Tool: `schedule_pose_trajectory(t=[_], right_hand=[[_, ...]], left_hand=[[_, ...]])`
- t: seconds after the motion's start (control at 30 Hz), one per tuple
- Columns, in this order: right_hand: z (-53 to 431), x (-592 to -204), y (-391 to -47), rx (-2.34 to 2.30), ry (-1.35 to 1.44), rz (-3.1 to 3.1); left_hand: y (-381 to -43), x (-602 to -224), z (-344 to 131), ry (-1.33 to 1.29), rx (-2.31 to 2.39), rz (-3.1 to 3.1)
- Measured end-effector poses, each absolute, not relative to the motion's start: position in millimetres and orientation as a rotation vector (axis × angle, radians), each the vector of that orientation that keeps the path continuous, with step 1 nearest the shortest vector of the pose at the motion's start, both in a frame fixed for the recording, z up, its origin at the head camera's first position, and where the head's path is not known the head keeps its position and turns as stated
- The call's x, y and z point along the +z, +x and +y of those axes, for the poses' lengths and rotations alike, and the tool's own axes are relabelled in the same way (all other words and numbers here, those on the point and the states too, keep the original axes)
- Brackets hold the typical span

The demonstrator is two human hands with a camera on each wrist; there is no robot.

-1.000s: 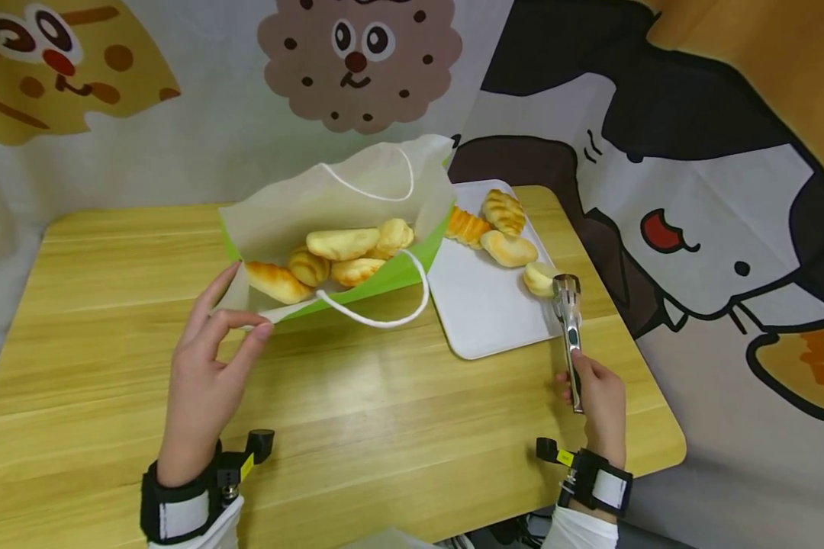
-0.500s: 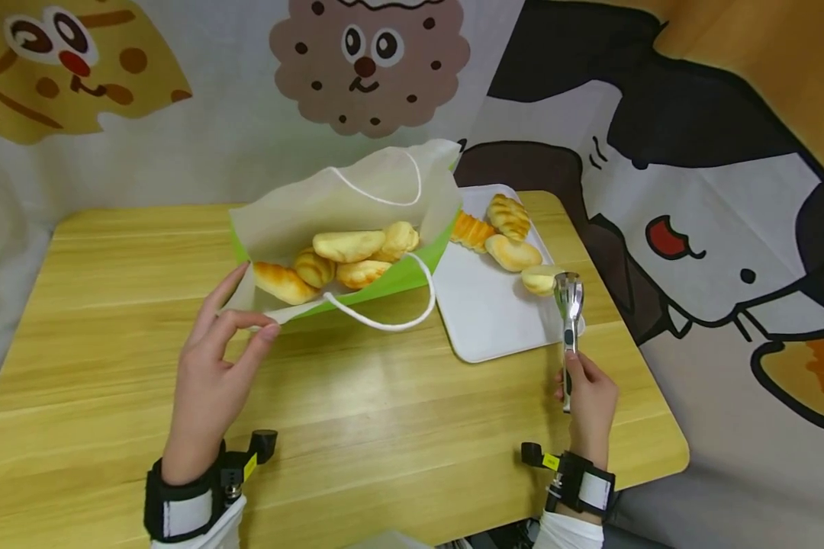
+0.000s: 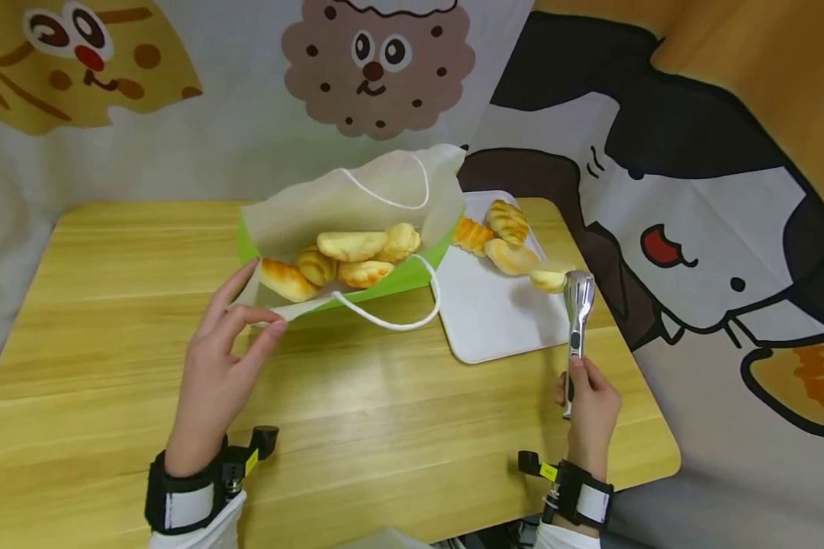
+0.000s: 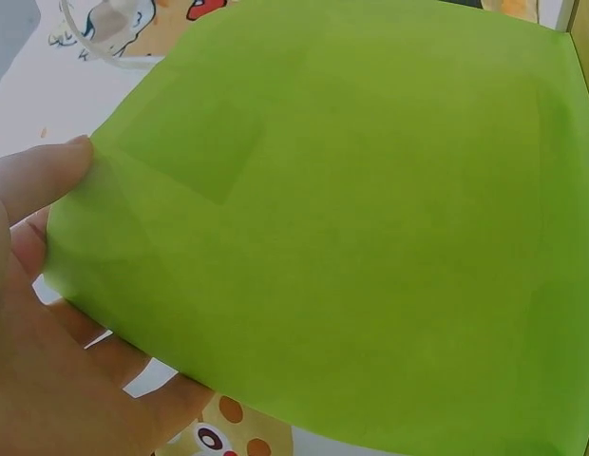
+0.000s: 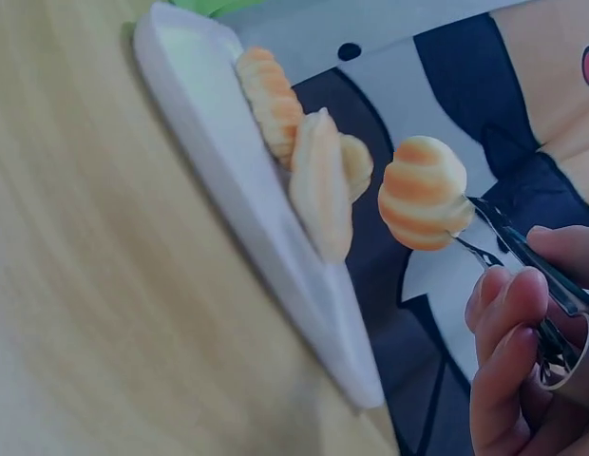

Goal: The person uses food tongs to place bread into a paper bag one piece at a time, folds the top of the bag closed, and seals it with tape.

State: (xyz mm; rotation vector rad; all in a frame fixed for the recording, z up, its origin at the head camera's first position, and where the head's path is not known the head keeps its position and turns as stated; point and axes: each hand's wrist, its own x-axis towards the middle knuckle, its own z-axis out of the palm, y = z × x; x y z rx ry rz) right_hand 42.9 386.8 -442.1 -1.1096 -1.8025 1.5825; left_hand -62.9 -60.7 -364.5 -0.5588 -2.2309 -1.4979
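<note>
Bread roll (image 5: 423, 195) held in tongs (image 3: 577, 324); right hand (image 3: 593, 404) curled round handles; left hand (image 3: 216, 370) pinching green bag (image 4: 323, 228).

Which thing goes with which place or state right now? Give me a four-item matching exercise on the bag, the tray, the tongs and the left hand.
Things
1. bag
2. tray
3. tongs
4. left hand

Places and states
A. white, with three bread pieces on it
B. holding the edge of a green thing
C. green outside, with bread inside
D. in the right hand, gripping a roll

Pairs: 1-C, 2-A, 3-D, 4-B
</note>
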Motion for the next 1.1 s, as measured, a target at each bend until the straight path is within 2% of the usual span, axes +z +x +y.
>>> schedule_pose_trajectory(t=[0.43, 0.87, 1.1], right_hand=[[369, -406, 45, 1.542, -0.924, -1.754], [346, -351, 27, 1.547, -0.443, -1.738], [321, -337, 15, 1.441, -0.361, -1.949]], left_hand=[[-62, -363, -61, -0.556, -1.477, -2.237], [-61, -362, -61, -0.548, -1.497, -2.244], [-62, -363, -61, -0.55, -1.49, -2.228]])
